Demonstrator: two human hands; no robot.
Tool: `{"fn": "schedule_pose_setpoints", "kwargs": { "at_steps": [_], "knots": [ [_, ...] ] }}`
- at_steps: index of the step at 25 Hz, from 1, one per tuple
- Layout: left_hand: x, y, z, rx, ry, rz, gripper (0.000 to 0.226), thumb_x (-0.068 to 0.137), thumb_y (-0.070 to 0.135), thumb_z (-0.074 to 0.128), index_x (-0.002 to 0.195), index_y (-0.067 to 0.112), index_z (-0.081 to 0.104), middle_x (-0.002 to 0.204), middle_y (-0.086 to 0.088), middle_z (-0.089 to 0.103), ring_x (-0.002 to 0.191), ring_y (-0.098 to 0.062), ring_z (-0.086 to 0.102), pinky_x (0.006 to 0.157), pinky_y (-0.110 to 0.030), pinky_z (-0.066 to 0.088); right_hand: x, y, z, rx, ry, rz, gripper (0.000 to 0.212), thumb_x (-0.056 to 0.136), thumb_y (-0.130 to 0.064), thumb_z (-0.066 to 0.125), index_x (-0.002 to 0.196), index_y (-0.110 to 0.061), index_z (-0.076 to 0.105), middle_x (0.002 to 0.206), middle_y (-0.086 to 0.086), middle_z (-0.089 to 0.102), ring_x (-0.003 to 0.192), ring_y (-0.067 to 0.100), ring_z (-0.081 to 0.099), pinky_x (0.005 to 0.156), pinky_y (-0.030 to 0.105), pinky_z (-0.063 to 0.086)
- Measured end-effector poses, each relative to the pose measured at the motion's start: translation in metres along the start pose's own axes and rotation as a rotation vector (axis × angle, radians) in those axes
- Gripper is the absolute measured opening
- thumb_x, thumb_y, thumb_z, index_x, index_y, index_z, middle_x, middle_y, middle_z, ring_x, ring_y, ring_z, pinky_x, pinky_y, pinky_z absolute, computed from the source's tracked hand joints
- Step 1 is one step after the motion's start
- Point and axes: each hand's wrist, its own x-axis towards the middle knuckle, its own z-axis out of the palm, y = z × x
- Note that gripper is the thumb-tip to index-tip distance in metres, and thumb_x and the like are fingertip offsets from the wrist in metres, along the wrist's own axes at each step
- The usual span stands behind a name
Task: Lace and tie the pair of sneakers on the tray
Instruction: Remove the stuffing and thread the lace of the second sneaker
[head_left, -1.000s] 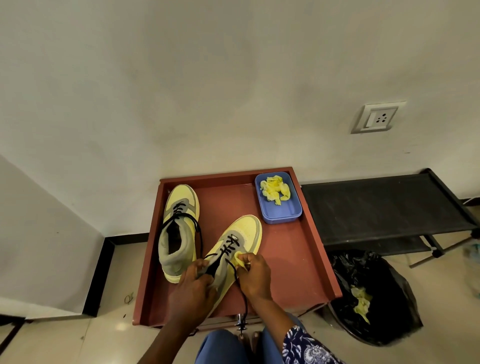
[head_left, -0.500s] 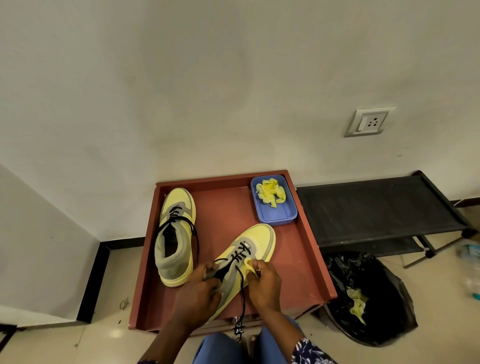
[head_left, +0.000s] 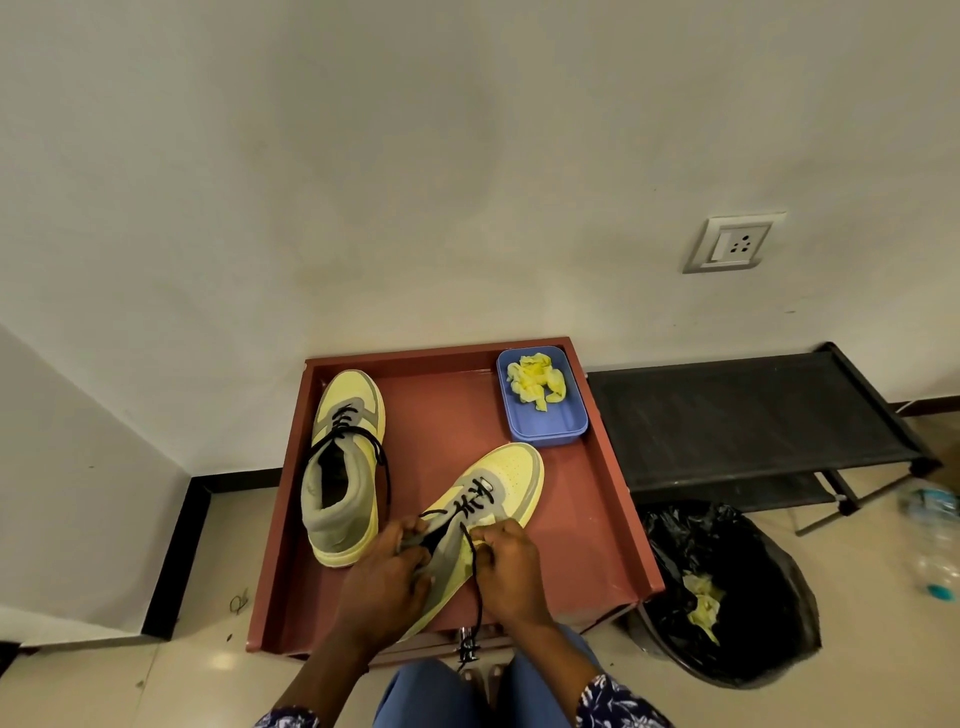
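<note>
Right hand (head_left: 506, 558) now pinches the black lace (head_left: 475, 577) tighter beside the near sneaker (head_left: 488, 499); left hand (head_left: 387, 582) grips its collar, lacing unfinished.

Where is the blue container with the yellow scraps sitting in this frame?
In the head view, the blue container sits in the far right corner of the red tray, against its right wall, just beyond the toe of the sneaker being laced.

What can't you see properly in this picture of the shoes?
- Head view: the heel of the sneaker being laced is covered by the left hand and right hand.
- The lace end hanging over the tray is too small to make out.
- The bottle is blurred and cut off by the right edge.
</note>
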Motion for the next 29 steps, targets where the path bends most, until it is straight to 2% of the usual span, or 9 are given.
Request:
{"fn": "schedule_pose_setpoints", "kwargs": {
  "at_steps": [4,8,12,15,19,21,24,27,29],
  "knots": [
    [-0.002,-0.002,0.002,-0.001,-0.015,-0.023,0.023,0.070,0.038,0.046,0.068,0.026,0.065,0.114,0.010,0.047,0.088,-0.002,0.059,0.060,-0.007,0.038,0.023,0.001,-0.009,-0.044,0.037,0.059,0.035,0.087,0.004,0.044,0.116,-0.003,0.063,0.111,0.013,0.059,0.102,0.022,0.059,0.089,0.008,0.035],
    [0.000,-0.002,0.002,0.017,-0.018,-0.006,0.023,0.071,0.035,0.047,0.069,0.024,0.068,0.112,0.002,0.056,0.088,-0.010,0.066,0.061,-0.011,0.048,0.011,-0.005,0.005,-0.111,-0.003,-0.079,0.029,0.087,0.002,0.049,0.111,0.000,0.065,0.105,0.012,0.058,0.096,0.018,0.056,0.083,-0.001,0.032],
    [0.000,-0.001,0.003,-0.010,0.001,0.000,0.018,0.068,0.032,0.050,0.069,0.024,0.067,0.114,0.006,0.049,0.089,-0.008,0.065,0.062,-0.013,0.049,0.023,0.015,0.005,-0.243,-0.022,-0.091,0.015,0.090,-0.010,0.050,0.090,-0.003,0.063,0.091,0.009,0.053,0.083,0.022,0.050,0.073,0.023,0.040],
    [-0.001,-0.002,0.004,-0.011,0.009,0.007,0.015,0.067,0.032,0.054,0.070,0.024,0.066,0.114,0.007,0.047,0.088,-0.009,0.066,0.062,-0.012,0.047,0.021,0.010,0.008,-0.249,-0.038,-0.099,0.020,0.088,-0.006,0.048,0.095,-0.001,0.066,0.094,0.010,0.052,0.087,0.023,0.051,0.073,0.018,0.037],
    [-0.001,-0.001,0.002,-0.020,0.002,-0.017,0.011,0.064,0.031,0.059,0.068,0.024,0.066,0.115,0.009,0.044,0.088,-0.006,0.063,0.059,-0.009,0.042,0.013,0.010,0.013,-0.226,-0.039,-0.123,0.015,0.080,-0.011,0.056,0.084,-0.006,0.070,0.080,0.007,0.058,0.073,0.023,0.059,0.063,0.018,0.045],
    [-0.002,0.000,0.003,-0.018,0.000,-0.018,0.013,0.067,0.032,0.056,0.068,0.024,0.066,0.115,0.009,0.044,0.087,-0.007,0.065,0.059,-0.009,0.041,0.019,0.015,0.010,-0.292,-0.078,-0.176,0.012,0.083,-0.008,0.056,0.088,-0.006,0.067,0.087,0.009,0.058,0.079,0.028,0.059,0.063,0.021,0.043],
    [-0.001,0.003,0.002,-0.010,0.007,-0.014,0.017,0.067,0.033,0.052,0.068,0.024,0.067,0.115,0.009,0.044,0.086,-0.009,0.066,0.058,-0.009,0.042,0.024,0.014,0.007,-0.327,-0.030,-0.176,0.022,0.090,-0.007,0.045,0.104,-0.004,0.061,0.101,0.002,0.052,0.099,0.026,0.048,0.080,0.029,0.041],
    [-0.001,0.002,0.001,0.001,0.015,-0.013,0.019,0.067,0.035,0.051,0.068,0.025,0.067,0.114,0.009,0.044,0.087,-0.007,0.064,0.058,-0.008,0.042,0.020,0.009,0.018,-0.244,0.054,-0.067,0.012,0.084,-0.006,0.057,0.088,-0.003,0.068,0.091,0.006,0.058,0.087,0.026,0.054,0.072,0.021,0.039],
    [-0.001,0.001,0.002,0.001,0.020,-0.003,0.025,0.068,0.036,0.046,0.069,0.024,0.068,0.114,0.008,0.044,0.089,-0.007,0.062,0.058,-0.012,0.049,0.013,0.008,0.022,-0.135,0.078,-0.039,0.020,0.085,-0.007,0.054,0.094,-0.001,0.070,0.091,0.011,0.060,0.086,0.022,0.054,0.074,0.014,0.035]
  ]
}}
